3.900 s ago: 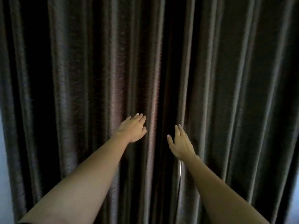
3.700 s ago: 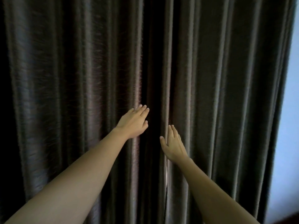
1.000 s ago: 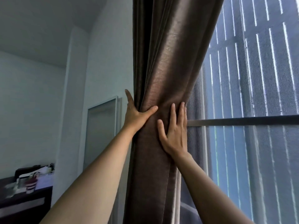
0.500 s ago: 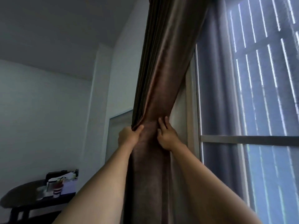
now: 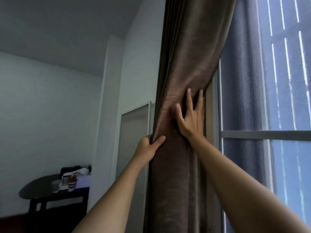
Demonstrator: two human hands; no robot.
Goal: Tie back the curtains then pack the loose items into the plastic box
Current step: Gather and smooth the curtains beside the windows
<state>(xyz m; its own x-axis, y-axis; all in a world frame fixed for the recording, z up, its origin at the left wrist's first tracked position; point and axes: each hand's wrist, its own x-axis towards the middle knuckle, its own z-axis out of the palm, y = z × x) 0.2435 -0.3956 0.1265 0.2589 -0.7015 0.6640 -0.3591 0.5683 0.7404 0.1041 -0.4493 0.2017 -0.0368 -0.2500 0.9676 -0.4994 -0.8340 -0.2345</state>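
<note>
A brown curtain [image 5: 190, 52] hangs gathered into a thick bunch at the left side of the window. My left hand [image 5: 148, 147] grips the bunch's left edge, thumb across the front and fingers wrapped behind the folds. My right hand [image 5: 191, 115] lies higher up on the bunch's right side, fingers spread and straight, pressing the fabric toward the window frame. No tie-back and no plastic box can be seen.
A sheer grey-blue curtain [image 5: 242, 91] covers the window [image 5: 289, 148] to the right. At lower left a dark round table [image 5: 40, 189] carries cups and loose items [image 5: 72, 179]. A pale door [image 5: 134, 142] stands in the white wall behind the curtain.
The closed curtain has been pulled left and bunched up. Since half a second ago my right hand opened and slid up the bunch, while my left hand kept its grip lower down.
</note>
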